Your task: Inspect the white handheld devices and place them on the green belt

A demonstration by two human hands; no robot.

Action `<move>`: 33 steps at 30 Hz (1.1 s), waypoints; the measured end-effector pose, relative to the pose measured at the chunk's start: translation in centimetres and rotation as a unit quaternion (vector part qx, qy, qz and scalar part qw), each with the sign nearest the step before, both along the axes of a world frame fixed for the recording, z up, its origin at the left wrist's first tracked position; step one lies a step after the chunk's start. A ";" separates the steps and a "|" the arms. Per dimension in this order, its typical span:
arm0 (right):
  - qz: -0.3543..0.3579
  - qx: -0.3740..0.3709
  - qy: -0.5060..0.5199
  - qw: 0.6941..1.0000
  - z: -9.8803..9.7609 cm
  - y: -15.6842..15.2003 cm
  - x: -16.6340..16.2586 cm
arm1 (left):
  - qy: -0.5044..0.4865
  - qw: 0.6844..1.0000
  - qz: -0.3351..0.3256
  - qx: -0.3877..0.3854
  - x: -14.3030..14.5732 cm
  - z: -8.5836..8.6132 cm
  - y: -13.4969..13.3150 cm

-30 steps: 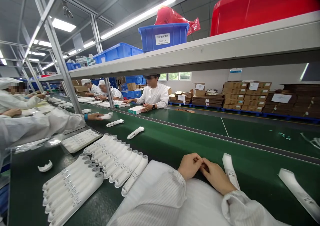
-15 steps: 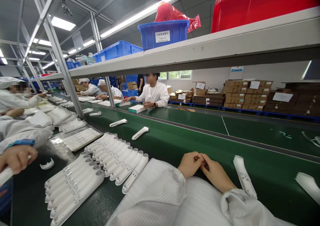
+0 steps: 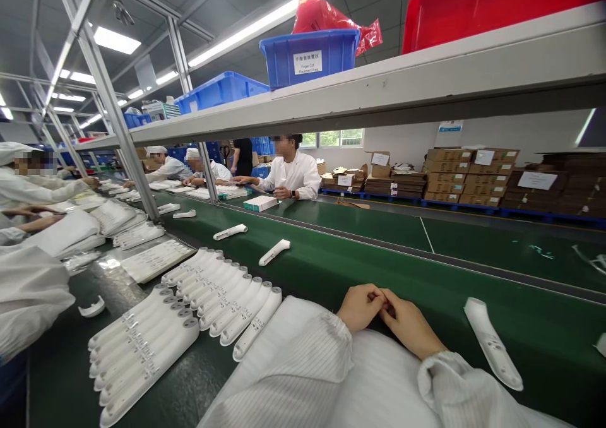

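Note:
My left hand (image 3: 360,308) and my right hand (image 3: 409,324) meet at the fingertips above a white foam sheet (image 3: 379,355), at the near edge of the green conveyor belt. Both are closed, with fingers pressed together; whatever they may hold is hidden. To my right, a white curved plastic housing (image 3: 493,344) lies on the belt. Left of my sleeve, white housings (image 3: 253,322) lie side by side in a row, and a second group of housings (image 3: 144,358) sits nearer to me.
More housings, one of them a white shell (image 3: 274,252), ride the green belt (image 3: 350,251). A small white curved piece (image 3: 92,307) lies at left, near a co-worker's sleeve (image 3: 33,298). Overhead runs a shelf (image 3: 379,90) with a blue bin (image 3: 310,59). Another person (image 3: 296,172) sits opposite.
The housings on the belt have shifted to the right, the one beside my right hand moving away from it. The co-worker's hand at left has left view. My hands stay together.

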State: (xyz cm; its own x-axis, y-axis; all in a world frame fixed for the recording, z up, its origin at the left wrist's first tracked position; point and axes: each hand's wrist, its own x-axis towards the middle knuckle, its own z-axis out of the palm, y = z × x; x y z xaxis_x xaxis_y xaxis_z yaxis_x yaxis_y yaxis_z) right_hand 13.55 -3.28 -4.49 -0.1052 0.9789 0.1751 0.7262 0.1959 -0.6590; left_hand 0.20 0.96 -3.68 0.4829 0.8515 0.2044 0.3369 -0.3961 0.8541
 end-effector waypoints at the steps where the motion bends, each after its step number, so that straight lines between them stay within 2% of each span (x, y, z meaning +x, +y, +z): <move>1: 0.001 -0.002 0.000 1.000 0.1 0.0 0.0 | 0.001 1.000 -0.001 0.001 0.0 0.0 0.0; 21: -0.004 0.011 -0.014 1.000 -0.2 0.3 0.0 | 0.021 1.000 -0.002 0.020 0.0 0.2 0.0; 33: -0.002 0.026 0.001 1.000 0.0 0.4 -0.1 | 0.052 0.992 -0.018 0.111 -0.2 0.4 0.2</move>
State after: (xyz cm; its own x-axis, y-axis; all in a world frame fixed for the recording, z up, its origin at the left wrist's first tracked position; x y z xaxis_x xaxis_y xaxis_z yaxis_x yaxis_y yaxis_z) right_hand 13.45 -2.87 -4.46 -0.1020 0.9687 0.2262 0.7260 0.2280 -0.6488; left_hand 0.00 1.12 -3.28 0.5411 0.7722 0.3330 0.4002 -0.5847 0.7057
